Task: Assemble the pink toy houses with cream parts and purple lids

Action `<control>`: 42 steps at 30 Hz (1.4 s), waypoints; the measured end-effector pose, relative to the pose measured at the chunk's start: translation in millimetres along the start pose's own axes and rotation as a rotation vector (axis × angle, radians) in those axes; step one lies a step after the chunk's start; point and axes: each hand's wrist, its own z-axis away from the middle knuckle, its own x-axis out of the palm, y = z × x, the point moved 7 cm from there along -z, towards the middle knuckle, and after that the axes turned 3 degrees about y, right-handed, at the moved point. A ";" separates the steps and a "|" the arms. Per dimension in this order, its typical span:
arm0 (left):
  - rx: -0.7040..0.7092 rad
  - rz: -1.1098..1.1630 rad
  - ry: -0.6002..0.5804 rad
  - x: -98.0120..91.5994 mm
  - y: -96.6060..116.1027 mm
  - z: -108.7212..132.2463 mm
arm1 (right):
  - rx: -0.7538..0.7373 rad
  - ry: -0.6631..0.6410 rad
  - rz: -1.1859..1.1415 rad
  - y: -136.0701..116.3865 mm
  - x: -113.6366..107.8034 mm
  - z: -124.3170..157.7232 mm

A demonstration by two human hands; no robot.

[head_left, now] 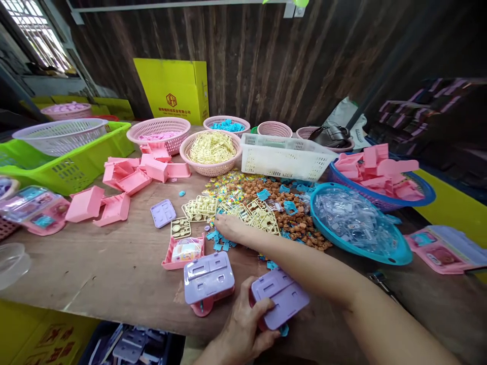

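Observation:
At the front of the table my left hand (247,322) is wrapped round a pink case with a purple lid (280,297). My right hand (227,226) reaches across to the small parts, its fingers down at the cream frames (201,208) and blue pieces (221,241); its fingertips are hidden. Left of my left hand lies another purple-lidded case (209,277). Behind that case, a pink tray (183,252) holds a wrapped item. A loose purple lid (163,213) lies farther back. Brown pieces (300,223) are heaped right of my right hand.
A blue basket of clear packets (399,248) stands at the right, near a basket of pink parts (426,195). Behind are a white basket (285,157) and a basket of cream parts (210,167). Pink boxes (131,181) and a green crate (72,175) are at the left.

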 end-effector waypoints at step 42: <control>-0.421 0.220 0.223 -12.1 -21.7 -17.1 | 0.752 0.289 -0.418 69.9 51.7 286.4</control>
